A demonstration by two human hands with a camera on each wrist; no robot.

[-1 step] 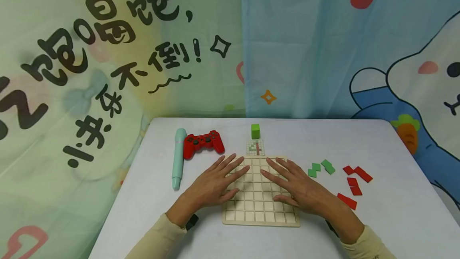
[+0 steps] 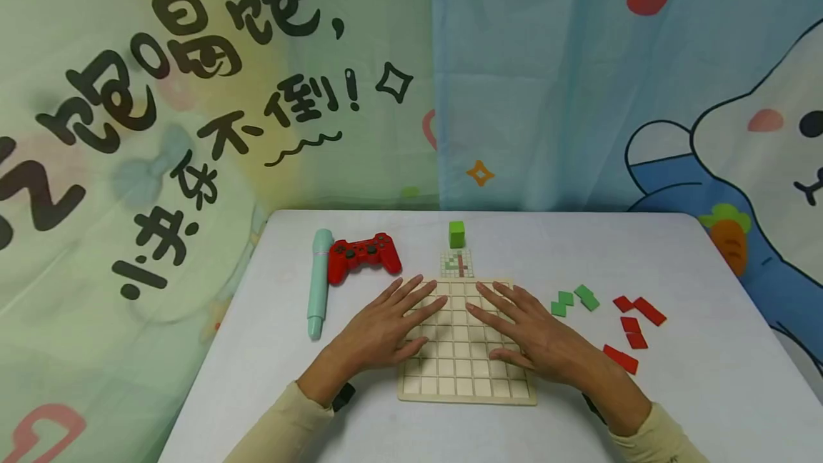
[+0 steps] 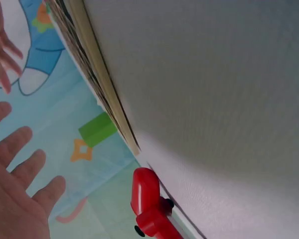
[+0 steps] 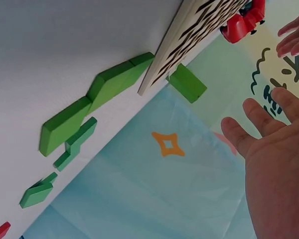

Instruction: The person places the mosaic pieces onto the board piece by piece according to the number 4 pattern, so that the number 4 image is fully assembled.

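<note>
A pale wooden grid board (image 2: 463, 367) lies flat in the middle of the white table, its squares bare where they show. Over its left side my left hand (image 2: 384, 327) is spread with fingers straight, holding nothing. My right hand (image 2: 539, 338) is spread in the same way over the right side. Both wrist views show the palms raised above the table, the left palm (image 3: 15, 194) and the right palm (image 4: 279, 159) empty. Beyond the board's far edge lies a small card (image 2: 451, 271) printed with a grid pattern in green and red.
Several green tiles (image 2: 559, 309) and red tiles (image 2: 621, 360) lie right of the board. A green block (image 2: 456, 234) stands behind the card. At the far left are a red game controller (image 2: 364, 257) and a mint-coloured tube-like object (image 2: 318, 284). Printed curtains (image 2: 546, 91) hang behind the table.
</note>
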